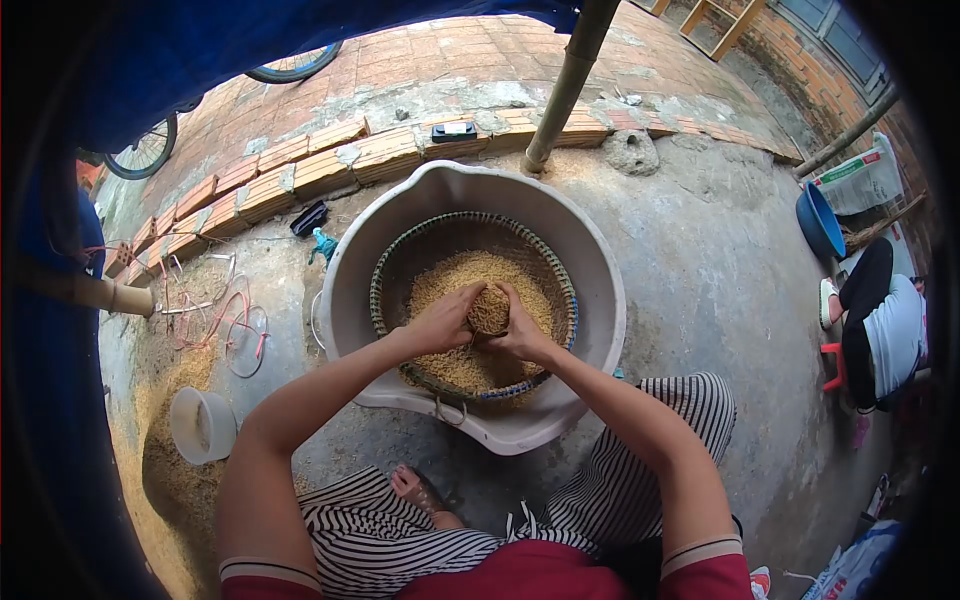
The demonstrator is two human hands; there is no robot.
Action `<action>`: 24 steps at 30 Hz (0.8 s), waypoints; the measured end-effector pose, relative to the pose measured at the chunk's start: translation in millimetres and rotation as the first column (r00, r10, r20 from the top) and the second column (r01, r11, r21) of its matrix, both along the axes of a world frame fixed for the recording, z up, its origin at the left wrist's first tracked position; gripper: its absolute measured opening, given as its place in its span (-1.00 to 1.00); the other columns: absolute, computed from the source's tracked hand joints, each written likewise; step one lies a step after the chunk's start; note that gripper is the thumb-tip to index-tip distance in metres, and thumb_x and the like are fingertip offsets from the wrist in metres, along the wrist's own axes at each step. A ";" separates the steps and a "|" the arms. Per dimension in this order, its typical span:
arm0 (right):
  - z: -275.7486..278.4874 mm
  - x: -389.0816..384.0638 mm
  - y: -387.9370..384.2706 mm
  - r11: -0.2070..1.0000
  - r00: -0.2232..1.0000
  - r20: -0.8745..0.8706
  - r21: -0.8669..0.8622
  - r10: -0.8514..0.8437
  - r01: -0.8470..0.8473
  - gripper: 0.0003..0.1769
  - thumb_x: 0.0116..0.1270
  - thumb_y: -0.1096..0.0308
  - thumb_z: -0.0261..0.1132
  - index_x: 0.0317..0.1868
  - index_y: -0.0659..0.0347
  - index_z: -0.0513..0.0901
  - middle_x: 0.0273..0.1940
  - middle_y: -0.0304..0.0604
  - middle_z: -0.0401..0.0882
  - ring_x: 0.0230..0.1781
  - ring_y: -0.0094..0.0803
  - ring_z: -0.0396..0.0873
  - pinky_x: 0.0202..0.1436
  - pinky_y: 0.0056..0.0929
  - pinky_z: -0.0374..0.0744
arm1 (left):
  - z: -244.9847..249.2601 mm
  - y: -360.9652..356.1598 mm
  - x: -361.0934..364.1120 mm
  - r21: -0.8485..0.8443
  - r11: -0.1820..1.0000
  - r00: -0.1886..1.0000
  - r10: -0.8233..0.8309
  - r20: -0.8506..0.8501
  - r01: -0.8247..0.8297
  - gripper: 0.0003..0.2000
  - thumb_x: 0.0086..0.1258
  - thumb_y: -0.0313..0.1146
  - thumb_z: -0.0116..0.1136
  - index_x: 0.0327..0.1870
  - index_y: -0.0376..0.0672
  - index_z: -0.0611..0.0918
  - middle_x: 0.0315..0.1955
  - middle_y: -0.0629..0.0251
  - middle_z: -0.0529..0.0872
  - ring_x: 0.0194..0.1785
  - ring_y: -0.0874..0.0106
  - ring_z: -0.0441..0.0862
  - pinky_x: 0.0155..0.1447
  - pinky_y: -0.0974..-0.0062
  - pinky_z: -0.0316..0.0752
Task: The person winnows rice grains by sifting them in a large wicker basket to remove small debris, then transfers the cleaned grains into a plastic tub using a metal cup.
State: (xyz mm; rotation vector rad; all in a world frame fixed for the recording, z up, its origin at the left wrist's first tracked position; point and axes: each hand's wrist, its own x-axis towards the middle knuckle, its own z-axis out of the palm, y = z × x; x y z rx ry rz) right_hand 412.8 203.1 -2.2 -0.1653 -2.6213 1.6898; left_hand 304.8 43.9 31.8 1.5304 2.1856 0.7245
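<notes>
A round woven sieve basket (pixel 377 285) with a bound rim rests inside a large grey-white tub (pixel 600 270). Yellow-brown grain (pixel 480 268) is heaped over the middle of the basket. Above that heap my left hand (pixel 447 318) and my right hand (pixel 520 328) are cupped together from both sides. Between them they hold a mound of grain (pixel 489 310), its top showing between the thumbs and fingers. My fingertips are partly hidden by the grain. Some dark mesh bottom of the basket is visible around the heap.
A white bucket (pixel 203 425) stands at left beside spilled grain (pixel 160 470). Pink and white strings (pixel 225 310) lie on the concrete. A row of bricks (pixel 270 185) and a bamboo post (pixel 572 85) are behind the tub. Another person (pixel 880 320) sits at right near a blue basin (pixel 820 222).
</notes>
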 end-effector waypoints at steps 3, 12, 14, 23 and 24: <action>27.0 5.7 -6.5 0.999 1.000 0.003 0.050 0.018 -0.018 0.06 -0.22 0.38 0.50 0.27 0.19 0.01 0.13 0.10 0.30 0.17 -0.14 0.33 0.22 -0.34 0.32 | 20.3 -7.9 6.9 0.013 1.000 0.999 0.027 -0.019 -0.027 -0.21 -0.09 -0.43 0.25 0.24 -0.33 0.13 0.14 -0.10 0.30 0.23 0.09 0.27 0.30 0.32 0.19; 32.9 -6.7 -15.4 0.982 0.980 -0.121 0.090 -0.155 0.167 -0.15 -0.11 0.36 0.40 0.19 0.20 0.13 0.02 0.10 0.41 0.04 -0.02 0.44 0.09 -0.23 0.42 | 21.5 -7.9 -21.4 0.004 0.991 0.988 0.136 -0.079 -0.136 -0.47 0.06 -0.42 0.15 0.09 -0.20 0.28 -0.11 -0.03 0.51 0.01 0.09 0.47 0.04 0.23 0.36; 39.9 -6.6 -21.4 0.974 0.974 -0.093 0.072 -0.207 0.214 -0.17 -0.10 0.37 0.38 0.19 0.20 0.13 0.02 0.09 0.42 0.02 -0.01 0.46 0.08 -0.23 0.42 | 35.7 -5.8 -15.1 -0.165 0.958 0.965 0.208 -0.159 -0.234 -0.65 0.19 -0.45 -0.02 0.02 -0.19 0.32 -0.37 -0.06 0.59 -0.13 0.08 0.51 -0.08 0.20 0.38; 90.7 -35.5 -50.4 0.969 0.917 -0.397 0.213 -0.029 0.123 -0.15 -0.08 0.44 0.36 0.23 0.23 0.10 0.10 0.07 0.30 0.14 -0.19 0.35 0.15 -0.29 0.37 | 89.0 -56.7 -11.6 0.340 0.874 0.893 0.419 -0.163 -0.348 -0.58 0.12 -0.56 -0.04 0.08 -0.22 0.36 -0.11 -0.01 0.42 -0.10 0.08 0.49 -0.03 0.25 0.41; 99.7 -39.5 -54.7 0.985 0.931 -0.366 0.150 -0.019 0.080 -0.15 -0.07 0.44 0.37 0.23 0.23 0.10 0.10 0.06 0.30 0.14 -0.21 0.35 0.15 -0.30 0.37 | 100.0 -72.8 -15.4 0.321 0.859 0.897 0.438 -0.056 -0.399 -0.61 0.12 -0.56 -0.03 0.04 -0.23 0.40 -0.15 -0.01 0.43 -0.12 0.09 0.49 -0.02 0.25 0.41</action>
